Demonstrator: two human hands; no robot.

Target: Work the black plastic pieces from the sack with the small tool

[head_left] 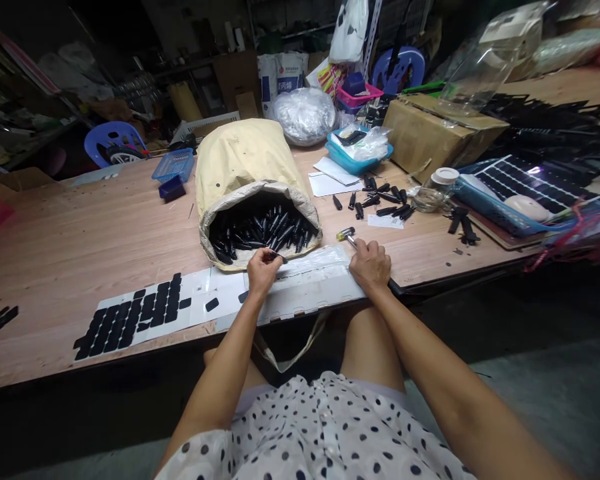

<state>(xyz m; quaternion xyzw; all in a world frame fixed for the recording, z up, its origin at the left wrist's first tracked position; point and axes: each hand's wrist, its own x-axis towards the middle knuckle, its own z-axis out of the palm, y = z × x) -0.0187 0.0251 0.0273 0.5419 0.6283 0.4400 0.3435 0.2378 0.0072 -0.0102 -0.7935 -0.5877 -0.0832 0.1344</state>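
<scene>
Small, slim black piece (283, 259): pinched in your left hand (263, 271), near the mouth of a cream fabric sack (250, 153); visible end points right, slightly toward you.
Yellow-faced metal hammer (347, 235): gripped in your right hand (371, 267), head away and left, handle slanting back rightward.
Sack: on its side, mouth facing you, holding slender black pieces (280, 227).
Pale wood-grain desk (145, 220): white sheet (197, 305) with rounded black patches (115, 327), to your left.
Dim room (120, 33): blue plastic chairs (96, 143) beyond.

LIGHT: bench (105, 220) mod. lit, bkgd dim | SHADOW: under-bench dk | GLARE: spot on gridded panel (523, 179) | EDGES: wide-angle stretch, soft blur
</scene>
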